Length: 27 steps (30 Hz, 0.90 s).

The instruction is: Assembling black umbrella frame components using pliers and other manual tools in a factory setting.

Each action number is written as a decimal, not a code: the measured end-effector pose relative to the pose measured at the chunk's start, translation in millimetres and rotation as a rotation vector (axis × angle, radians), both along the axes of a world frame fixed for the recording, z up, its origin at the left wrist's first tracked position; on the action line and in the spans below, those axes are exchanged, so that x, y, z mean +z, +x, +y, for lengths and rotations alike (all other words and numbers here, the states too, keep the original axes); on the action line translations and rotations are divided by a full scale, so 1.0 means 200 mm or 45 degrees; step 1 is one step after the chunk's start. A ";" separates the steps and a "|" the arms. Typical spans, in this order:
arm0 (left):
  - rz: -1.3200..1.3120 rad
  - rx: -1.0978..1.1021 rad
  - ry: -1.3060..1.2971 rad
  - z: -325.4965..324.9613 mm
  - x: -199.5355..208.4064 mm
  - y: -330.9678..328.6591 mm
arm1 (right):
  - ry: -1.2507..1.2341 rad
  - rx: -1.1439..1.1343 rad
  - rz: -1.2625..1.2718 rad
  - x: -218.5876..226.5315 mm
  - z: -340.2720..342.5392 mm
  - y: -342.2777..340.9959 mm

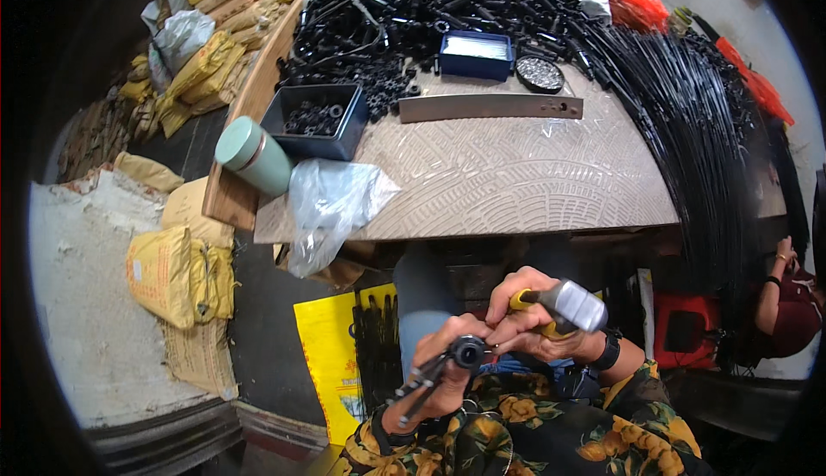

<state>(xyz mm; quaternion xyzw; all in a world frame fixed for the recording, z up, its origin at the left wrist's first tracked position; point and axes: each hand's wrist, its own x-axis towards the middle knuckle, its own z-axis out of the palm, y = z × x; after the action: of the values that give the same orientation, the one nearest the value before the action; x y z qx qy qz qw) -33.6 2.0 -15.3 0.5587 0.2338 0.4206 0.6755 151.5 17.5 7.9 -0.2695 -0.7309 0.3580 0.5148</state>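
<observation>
Both my hands are close together above my lap, just off the table's front edge. My left hand is closed round a black umbrella frame, its round hollow end facing up and thin dark ribs poking out beside the wrist. In my right hand is a hammer with a silver head and a yellow-and-black grip. The right fingertips meet the left ones next to the hub; a small shiny piece may be pinched there, too small to make out.
On the table lie a flat metal bar, a blue box, a round dish, a bin, a green flask and a plastic bag. Black rods overhang the right side. Another person sits at right.
</observation>
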 end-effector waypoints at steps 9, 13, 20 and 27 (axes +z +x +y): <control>0.145 0.169 0.277 -0.12 0.02 0.02 | 0.219 0.090 -0.179 0.05 -0.08 0.03; 0.125 0.290 0.061 -0.20 0.01 -0.01 | -0.113 0.112 0.282 -0.01 -0.17 -0.07; 0.326 0.364 0.439 -0.20 0.12 0.06 | -0.022 -0.105 0.455 -0.07 -0.23 -0.09; 0.426 0.476 0.687 -0.18 0.01 0.04 | -0.083 -0.041 0.417 -0.06 -0.22 -0.07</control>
<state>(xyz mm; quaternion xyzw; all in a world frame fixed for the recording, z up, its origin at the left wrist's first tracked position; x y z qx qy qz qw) -26.2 -34.8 -13.4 0.7255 0.3197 0.4859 0.3678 137.2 -26.3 -4.4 -0.2360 -0.6208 0.4123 0.6237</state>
